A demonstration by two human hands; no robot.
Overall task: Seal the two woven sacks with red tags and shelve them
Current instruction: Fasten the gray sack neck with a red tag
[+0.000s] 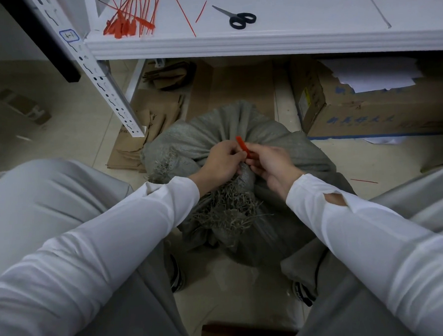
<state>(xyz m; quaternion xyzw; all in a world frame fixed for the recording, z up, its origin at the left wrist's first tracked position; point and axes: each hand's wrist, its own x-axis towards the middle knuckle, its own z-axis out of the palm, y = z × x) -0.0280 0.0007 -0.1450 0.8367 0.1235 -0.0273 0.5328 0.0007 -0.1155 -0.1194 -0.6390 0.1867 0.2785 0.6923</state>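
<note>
Here left hand (221, 163) and right hand (272, 165) both pinch one red tag (241, 144) above one woven sack (208, 135).

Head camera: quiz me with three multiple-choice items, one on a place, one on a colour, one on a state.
1. Where do the scissors lie?
A. in the right hand
B. on the white shelf
C. on the sack

2. What colour are the scissors' handles?
A. black
B. red
C. blue

3. How is the sack's mouth?
A. spread wide open
B. taped flat
C. bunched into a neck, with a tag being worked at it

Answers:
1 B: the scissors rest on the shelf top, to the right of the bundle of spare tags.
2 A: both handle loops are black.
3 C: the left hand and the right hand meet at the gathered neck, and the right hand pinches the red tag.
</note>
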